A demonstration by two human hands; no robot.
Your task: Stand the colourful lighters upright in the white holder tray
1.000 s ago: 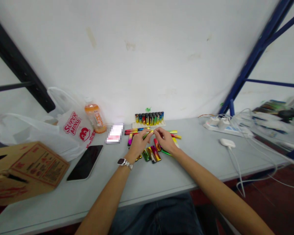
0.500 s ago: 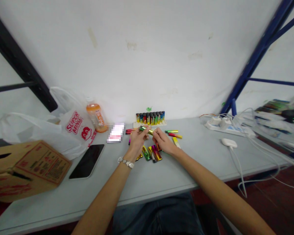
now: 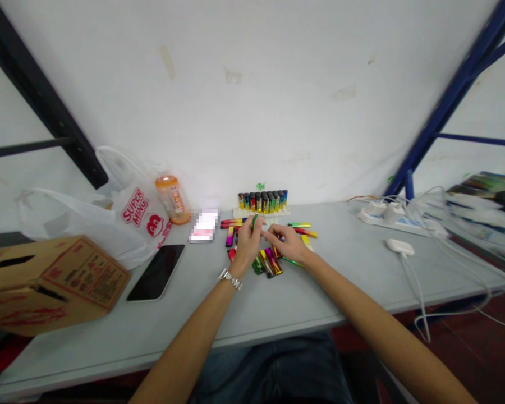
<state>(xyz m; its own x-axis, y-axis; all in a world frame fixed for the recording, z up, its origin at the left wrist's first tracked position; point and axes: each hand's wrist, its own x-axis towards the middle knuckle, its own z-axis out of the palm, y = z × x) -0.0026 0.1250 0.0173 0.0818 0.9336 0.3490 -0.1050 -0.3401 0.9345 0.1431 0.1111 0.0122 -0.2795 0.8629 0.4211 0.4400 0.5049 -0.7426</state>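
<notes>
Several shiny coloured lighters [image 3: 268, 262] lie loose on the grey table [image 3: 278, 303] in front of me. My left hand [image 3: 247, 246], with a watch on its wrist, pinches a green lighter [image 3: 255, 220] and holds it nearly upright above the pile. Just to its right, my right hand [image 3: 287, 242] hovers low over the loose lighters with fingers curled and reaching toward the left hand; whether it holds anything I cannot make out. Behind the hands, a white tray [image 3: 261, 212] holds a row of upright lighters [image 3: 263, 201] against the wall.
A black phone [image 3: 156, 271] lies left of the hands, with a cardboard box [image 3: 46, 280], a white plastic bag [image 3: 122, 219] and an orange drink bottle [image 3: 172, 199] beyond it. A power strip [image 3: 387, 216], a white charger [image 3: 399, 246] and cables sit at the right, by a blue rack.
The green lighter in my left hand has turned from lying crosswise between both hands to nearly upright. My right hand has let go of it and sunk toward the pile.
</notes>
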